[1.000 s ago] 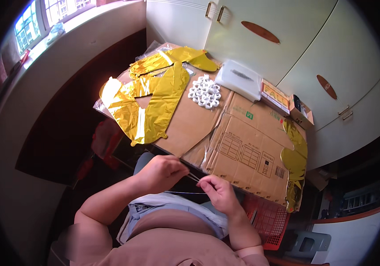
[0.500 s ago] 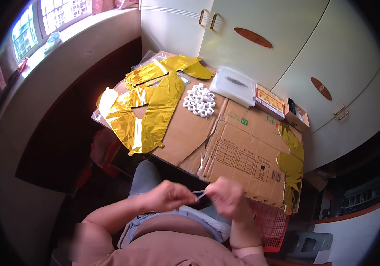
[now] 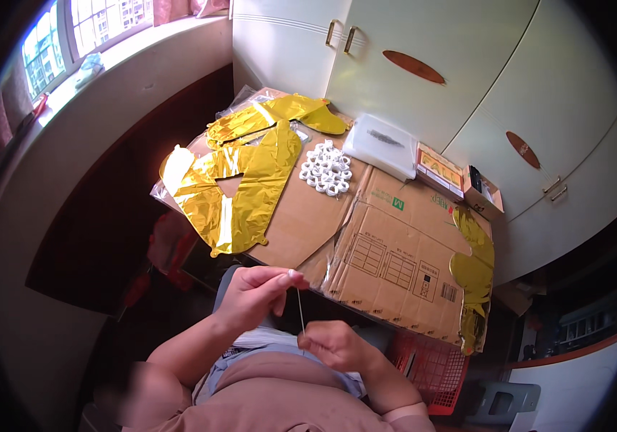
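In front of my lap a thin white strand (image 3: 300, 311) runs taut and nearly upright between my hands. My left hand (image 3: 259, 289), the higher one, pinches its upper end between thumb and finger near the table's front edge. Lower and closer to my belly, my right hand (image 3: 337, 345) is closed round the lower end. Whether the strand is a ribbon or a thin straw cannot be made out. On the table's left part lies a flat gold foil balloon (image 3: 258, 180), uninflated and creased, with another gold foil balloon (image 3: 272, 119) behind it.
Small white ribbon coils (image 3: 325, 169) sit grouped on the cardboard (image 3: 395, 245) covering the table. Behind them are a translucent white bag (image 3: 380, 147) and small boxes (image 3: 439, 171). A gold foil piece (image 3: 472, 259) hangs at the right edge, above a red basket (image 3: 431, 371).
My left hand has risen toward the table edge, while my right hand has moved down and left. The strand, bent between close hands before, is now stretched straight.
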Demonstrator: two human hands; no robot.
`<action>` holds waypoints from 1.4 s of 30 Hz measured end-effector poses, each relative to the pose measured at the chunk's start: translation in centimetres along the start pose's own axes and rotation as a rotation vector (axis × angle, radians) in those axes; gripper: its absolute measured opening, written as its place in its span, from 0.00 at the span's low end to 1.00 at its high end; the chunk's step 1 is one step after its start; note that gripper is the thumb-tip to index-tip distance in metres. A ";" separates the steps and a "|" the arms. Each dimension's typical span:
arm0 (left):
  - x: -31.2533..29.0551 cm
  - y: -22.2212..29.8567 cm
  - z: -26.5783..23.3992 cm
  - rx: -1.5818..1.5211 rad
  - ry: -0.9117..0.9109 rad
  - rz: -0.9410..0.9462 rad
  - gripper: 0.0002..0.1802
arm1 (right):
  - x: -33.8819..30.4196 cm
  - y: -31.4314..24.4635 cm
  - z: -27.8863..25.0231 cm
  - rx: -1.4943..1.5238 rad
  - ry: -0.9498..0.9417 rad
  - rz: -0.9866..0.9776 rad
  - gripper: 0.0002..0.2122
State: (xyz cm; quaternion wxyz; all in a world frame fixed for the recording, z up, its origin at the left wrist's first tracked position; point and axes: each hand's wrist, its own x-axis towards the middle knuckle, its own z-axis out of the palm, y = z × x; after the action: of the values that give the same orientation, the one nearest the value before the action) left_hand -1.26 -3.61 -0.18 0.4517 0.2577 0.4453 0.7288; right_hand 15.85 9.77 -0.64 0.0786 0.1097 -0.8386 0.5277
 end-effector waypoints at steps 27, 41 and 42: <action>1.0 -0.4 0.5 -0.552 0.109 -0.026 0.13 | -0.1 -0.7 -1.7 0.105 0.358 0.130 0.07; -1.4 -0.6 0.7 -0.212 -0.227 -0.180 0.15 | 0.0 2.0 -0.3 0.077 0.205 0.083 0.02; -0.5 -0.6 0.5 -0.259 -0.039 -0.100 0.10 | 0.0 1.0 0.3 0.007 0.102 0.090 0.02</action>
State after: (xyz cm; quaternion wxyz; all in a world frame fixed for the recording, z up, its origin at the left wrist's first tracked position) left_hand -0.43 -3.71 -0.48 0.5258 0.1886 0.3508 0.7516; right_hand 15.59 9.94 -1.64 0.0970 0.0450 -0.8356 0.5388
